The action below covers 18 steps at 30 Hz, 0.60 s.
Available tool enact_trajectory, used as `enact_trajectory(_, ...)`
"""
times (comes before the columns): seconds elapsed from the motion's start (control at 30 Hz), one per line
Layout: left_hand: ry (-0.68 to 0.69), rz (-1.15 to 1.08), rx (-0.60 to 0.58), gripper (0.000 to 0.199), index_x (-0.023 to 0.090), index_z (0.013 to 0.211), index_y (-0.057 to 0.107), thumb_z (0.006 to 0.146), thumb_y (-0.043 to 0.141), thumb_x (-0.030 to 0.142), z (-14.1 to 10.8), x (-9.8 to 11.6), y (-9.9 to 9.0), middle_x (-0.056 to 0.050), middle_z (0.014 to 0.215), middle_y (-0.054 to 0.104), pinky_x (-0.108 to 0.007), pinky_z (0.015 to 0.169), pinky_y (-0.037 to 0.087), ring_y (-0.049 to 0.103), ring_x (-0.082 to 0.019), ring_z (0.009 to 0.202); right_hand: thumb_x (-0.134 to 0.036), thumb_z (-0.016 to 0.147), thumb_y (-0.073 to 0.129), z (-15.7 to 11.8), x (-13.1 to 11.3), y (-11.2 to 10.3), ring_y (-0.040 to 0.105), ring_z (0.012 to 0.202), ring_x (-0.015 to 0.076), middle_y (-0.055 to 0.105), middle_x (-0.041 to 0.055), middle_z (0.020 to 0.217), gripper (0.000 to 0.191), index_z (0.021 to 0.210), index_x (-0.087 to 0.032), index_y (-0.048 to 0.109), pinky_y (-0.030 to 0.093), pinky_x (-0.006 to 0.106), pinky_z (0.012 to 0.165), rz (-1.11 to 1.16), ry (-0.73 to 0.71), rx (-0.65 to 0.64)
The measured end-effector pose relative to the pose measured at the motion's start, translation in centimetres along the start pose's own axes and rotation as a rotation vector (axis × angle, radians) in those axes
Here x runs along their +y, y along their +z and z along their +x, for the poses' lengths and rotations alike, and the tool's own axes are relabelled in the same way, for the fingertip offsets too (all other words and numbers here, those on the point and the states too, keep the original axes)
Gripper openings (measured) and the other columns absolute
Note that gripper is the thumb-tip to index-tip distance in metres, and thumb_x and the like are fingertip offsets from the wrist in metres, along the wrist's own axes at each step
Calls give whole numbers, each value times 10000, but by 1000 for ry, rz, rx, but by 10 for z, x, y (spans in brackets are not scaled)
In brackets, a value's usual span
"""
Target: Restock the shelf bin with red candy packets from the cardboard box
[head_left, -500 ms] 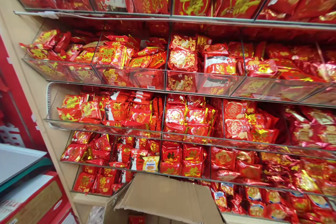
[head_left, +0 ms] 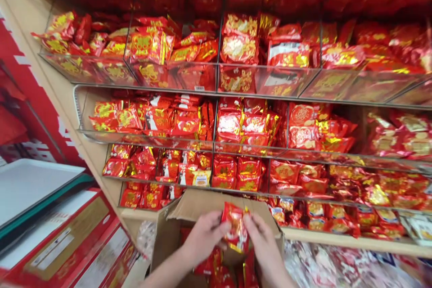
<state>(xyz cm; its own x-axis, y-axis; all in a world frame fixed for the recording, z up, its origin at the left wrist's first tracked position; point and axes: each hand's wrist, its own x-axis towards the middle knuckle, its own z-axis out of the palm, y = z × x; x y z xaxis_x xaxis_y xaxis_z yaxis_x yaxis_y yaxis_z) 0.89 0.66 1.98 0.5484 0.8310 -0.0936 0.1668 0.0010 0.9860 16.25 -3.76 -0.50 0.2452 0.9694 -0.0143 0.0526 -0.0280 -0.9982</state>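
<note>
A small red and gold packet (head_left: 236, 229) is held between my two hands over an open cardboard box (head_left: 270, 210). My left hand (head_left: 204, 236) grips its left side, fingers curled round the edge. On the right side my right hand (head_left: 261, 234) pinches it. More red packets (head_left: 216, 263) lie inside the box, below my hands. Behind the box rise shelves with clear front rails, filled with red and gold packets (head_left: 232, 123) in divided compartments.
At the left stand stacked red and gold boxes (head_left: 57, 245) with a white tray (head_left: 37, 186) on top. Clear-wrapped bags (head_left: 330, 265) lie under the bottom shelf at right. A wooden side panel (head_left: 79, 130) borders the shelves.
Both hands have come into view, holding a red packet above the box. The view has tilted down, so the shelves sit higher and more of the box shows.
</note>
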Motion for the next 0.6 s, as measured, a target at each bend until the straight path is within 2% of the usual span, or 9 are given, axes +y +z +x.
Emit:
enact_trajectory(0.1,66,-236,4,411,157,1006,604,726,621,457,8,32,0,-17,788,687,-195,527,506,608,-122,658,-521,748,542,16,-38,-1,587,683,176,670,21,747,360,826,-181,631,439,259,586,318,-68,91)
enact_trajectory(0.23,113,-305,-52,371,172,1050,584,745,630,377,4,58,2,-30,877,696,-203,582,522,625,-127,731,-472,717,606,23,-57,-3,555,588,148,651,-16,642,282,769,-197,636,413,253,549,416,-92,97)
enact_trajectory(0.37,126,-356,-78,465,198,1189,466,762,620,295,-1,57,6,-48,977,681,-228,621,527,632,-151,813,-487,731,586,25,-55,-7,515,546,135,617,-17,585,313,759,-179,634,389,242,509,340,-117,138)
enact_trajectory(0.47,168,-302,-40,468,200,1215,439,776,588,261,-1,51,5,-63,1040,660,-216,593,507,622,-146,804,-477,741,582,25,-50,-12,569,705,155,655,7,759,332,913,-197,625,435,245,604,236,-177,103)
enact_trajectory(0.53,196,-221,-14,428,191,1193,476,779,574,238,-1,47,4,-67,1051,654,-236,666,504,614,-151,847,-437,715,631,22,-46,-14,572,824,166,651,28,932,374,1017,-218,594,450,251,694,160,-225,29)
enact_trajectory(0.6,208,-190,20,429,189,1178,489,764,593,234,-1,44,2,-59,1007,664,-267,756,488,612,-154,865,-413,692,663,18,-40,-13,570,781,161,645,35,931,369,993,-212,591,453,253,679,176,-200,-27)
